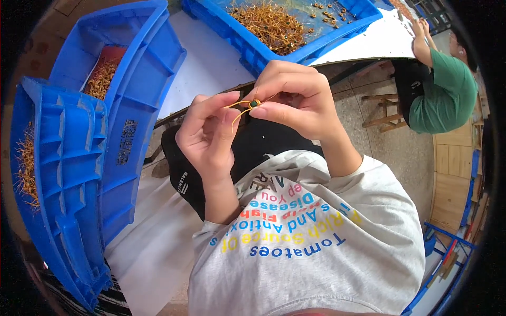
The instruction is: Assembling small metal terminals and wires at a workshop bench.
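Beyond, a white bench (pixel 203 68) bears a blue tray (pixel 342 38) of copper-coloured wires (pixel 269 25). Near its corner, the right hand (pixel 303 95) pinches a small green coil (pixel 254 104) between closed fingers; the left hand's (pixel 206 131) fingers, slightly parted, are at its yellow wire (pixel 238 104), grip unclear.

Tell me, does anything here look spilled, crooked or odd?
Nothing looks plainly damaged. In the blue tray, some small rings lie scattered apart from the tangled heap of wired pieces, so it looks a bit untidy. The blue crates at left look bowed, probably just from the wide lens.
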`<control>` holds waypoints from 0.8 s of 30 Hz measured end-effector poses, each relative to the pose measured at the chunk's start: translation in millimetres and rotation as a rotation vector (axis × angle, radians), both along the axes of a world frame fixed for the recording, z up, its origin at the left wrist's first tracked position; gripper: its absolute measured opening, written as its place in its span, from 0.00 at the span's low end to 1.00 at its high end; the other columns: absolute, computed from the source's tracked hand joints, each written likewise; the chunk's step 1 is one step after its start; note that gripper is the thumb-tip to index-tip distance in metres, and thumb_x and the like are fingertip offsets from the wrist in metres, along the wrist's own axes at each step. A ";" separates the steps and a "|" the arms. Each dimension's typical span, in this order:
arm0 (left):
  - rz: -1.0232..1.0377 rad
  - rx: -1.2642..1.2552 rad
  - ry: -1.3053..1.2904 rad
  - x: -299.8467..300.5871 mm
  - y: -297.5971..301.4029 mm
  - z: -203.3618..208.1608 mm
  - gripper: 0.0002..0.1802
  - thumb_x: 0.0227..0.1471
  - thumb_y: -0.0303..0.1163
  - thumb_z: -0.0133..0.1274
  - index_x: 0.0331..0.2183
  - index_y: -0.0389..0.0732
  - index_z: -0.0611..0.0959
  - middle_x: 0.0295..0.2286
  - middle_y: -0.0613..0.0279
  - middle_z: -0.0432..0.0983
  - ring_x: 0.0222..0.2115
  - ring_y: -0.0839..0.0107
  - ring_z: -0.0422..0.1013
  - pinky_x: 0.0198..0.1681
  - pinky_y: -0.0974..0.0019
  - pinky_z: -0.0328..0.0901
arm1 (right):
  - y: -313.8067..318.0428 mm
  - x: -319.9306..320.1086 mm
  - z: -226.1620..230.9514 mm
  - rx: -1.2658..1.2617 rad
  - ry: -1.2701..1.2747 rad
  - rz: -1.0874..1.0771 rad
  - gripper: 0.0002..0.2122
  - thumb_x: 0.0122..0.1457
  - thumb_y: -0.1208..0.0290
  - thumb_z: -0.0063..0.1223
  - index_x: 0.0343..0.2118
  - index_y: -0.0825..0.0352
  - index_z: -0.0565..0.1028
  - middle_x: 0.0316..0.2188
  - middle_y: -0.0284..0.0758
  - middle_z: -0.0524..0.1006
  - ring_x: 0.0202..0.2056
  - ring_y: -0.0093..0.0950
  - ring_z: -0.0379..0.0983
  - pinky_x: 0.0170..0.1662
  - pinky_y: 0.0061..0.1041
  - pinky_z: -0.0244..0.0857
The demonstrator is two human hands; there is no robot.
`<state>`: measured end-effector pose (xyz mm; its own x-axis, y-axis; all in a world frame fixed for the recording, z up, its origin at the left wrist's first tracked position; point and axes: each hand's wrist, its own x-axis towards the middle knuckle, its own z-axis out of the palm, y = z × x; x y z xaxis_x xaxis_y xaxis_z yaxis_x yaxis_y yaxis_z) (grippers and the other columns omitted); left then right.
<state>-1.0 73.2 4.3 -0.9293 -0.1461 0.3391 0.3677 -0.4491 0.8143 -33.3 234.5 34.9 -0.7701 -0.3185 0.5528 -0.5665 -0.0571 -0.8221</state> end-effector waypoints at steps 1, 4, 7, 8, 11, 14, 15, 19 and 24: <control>0.008 -0.004 0.022 -0.8 1.1 -0.1 0.05 0.51 0.21 0.58 0.33 0.34 0.83 0.26 0.65 0.70 0.25 0.79 0.63 0.30 0.80 0.57 | -0.5 0.8 0.5 0.005 -0.017 0.006 0.06 0.46 0.83 0.64 0.29 0.71 0.81 0.26 0.35 0.78 0.26 0.22 0.67 0.28 0.15 0.58; 0.032 -0.017 0.088 -3.7 3.6 -1.2 0.04 0.50 0.22 0.58 0.31 0.35 0.83 0.25 0.65 0.69 0.25 0.78 0.61 0.28 0.79 0.56 | -2.0 3.3 2.3 0.018 -0.068 0.022 0.05 0.46 0.83 0.65 0.27 0.71 0.81 0.25 0.35 0.77 0.26 0.22 0.67 0.27 0.15 0.57; 0.058 -0.043 0.132 -5.8 3.5 -3.9 0.03 0.49 0.23 0.58 0.30 0.35 0.83 0.25 0.65 0.69 0.25 0.77 0.61 0.28 0.77 0.55 | -2.2 3.6 2.8 0.014 -0.086 0.035 0.05 0.45 0.82 0.65 0.27 0.70 0.81 0.25 0.34 0.77 0.25 0.21 0.66 0.27 0.15 0.57; 0.071 -0.055 0.155 -6.4 3.4 -5.1 0.03 0.49 0.23 0.58 0.30 0.35 0.83 0.25 0.65 0.69 0.25 0.76 0.60 0.28 0.76 0.55 | -2.3 3.6 2.7 0.013 -0.095 0.042 0.05 0.45 0.82 0.65 0.26 0.70 0.81 0.25 0.34 0.77 0.25 0.21 0.66 0.26 0.15 0.57; 0.083 -0.058 0.189 -7.4 4.4 -8.1 0.03 0.48 0.24 0.58 0.29 0.36 0.83 0.25 0.65 0.69 0.25 0.75 0.60 0.28 0.75 0.55 | -2.3 3.5 1.7 -0.001 -0.117 0.062 0.04 0.45 0.81 0.65 0.26 0.70 0.81 0.25 0.34 0.77 0.25 0.21 0.66 0.26 0.15 0.56; 0.075 -0.025 0.227 -8.1 6.3 -9.9 0.03 0.48 0.24 0.58 0.29 0.36 0.83 0.25 0.65 0.69 0.25 0.74 0.58 0.28 0.73 0.54 | -1.8 2.8 1.1 -0.035 -0.154 0.094 0.04 0.44 0.80 0.66 0.25 0.70 0.81 0.25 0.34 0.76 0.25 0.21 0.66 0.26 0.15 0.55; 0.072 -0.024 0.229 -8.4 6.7 -9.6 0.03 0.48 0.24 0.58 0.29 0.36 0.83 0.25 0.65 0.69 0.25 0.74 0.58 0.28 0.73 0.54 | -1.4 2.7 1.4 -0.035 -0.152 0.091 0.04 0.44 0.80 0.66 0.25 0.70 0.81 0.25 0.34 0.76 0.25 0.21 0.66 0.26 0.15 0.55; 0.065 -0.041 0.219 -6.3 7.1 -6.9 0.03 0.48 0.24 0.57 0.28 0.37 0.83 0.24 0.66 0.68 0.25 0.74 0.58 0.30 0.73 0.54 | -0.9 3.2 4.3 -0.037 -0.155 0.102 0.04 0.44 0.80 0.66 0.25 0.69 0.81 0.25 0.33 0.76 0.24 0.21 0.65 0.26 0.15 0.54; 0.089 -0.064 0.248 -7.2 10.4 -6.4 0.02 0.48 0.24 0.57 0.28 0.37 0.83 0.23 0.66 0.67 0.25 0.74 0.58 0.30 0.73 0.54 | 3.0 2.5 0.8 -0.057 -0.156 0.112 0.04 0.45 0.80 0.65 0.25 0.69 0.81 0.25 0.33 0.76 0.24 0.21 0.65 0.25 0.15 0.54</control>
<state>-8.2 83.6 -2.1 -0.8010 -0.1941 0.5663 0.5954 -0.3564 0.7200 -30.8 237.5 35.7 -0.8094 -0.3786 0.4490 -0.4200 -0.1612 -0.8931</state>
